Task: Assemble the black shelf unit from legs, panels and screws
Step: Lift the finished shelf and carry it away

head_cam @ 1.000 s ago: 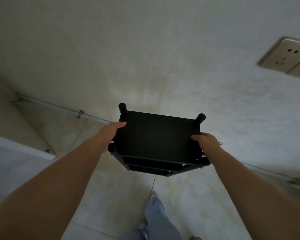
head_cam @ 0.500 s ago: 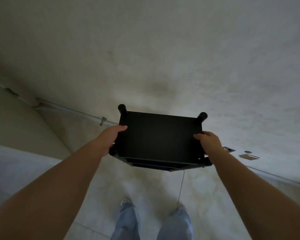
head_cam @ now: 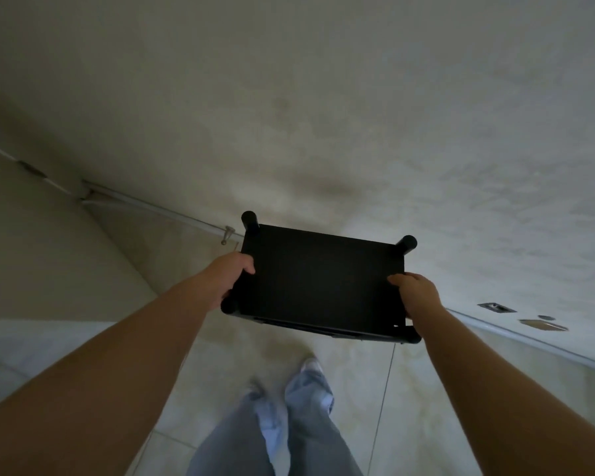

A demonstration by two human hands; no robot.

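Head view: black shelf unit held in mid-air over tiled floor, near pale wall. Left hand clamped on left edge, right hand clamped on right edge. Jeans-clad legs below. Metal door stop far left; floor plates right.

Lower panels of shelf unit mostly hidden under its top panel. Fingers of left hand and right hand wrap out of sight round the sides. Small objects by the wall too small to identify.
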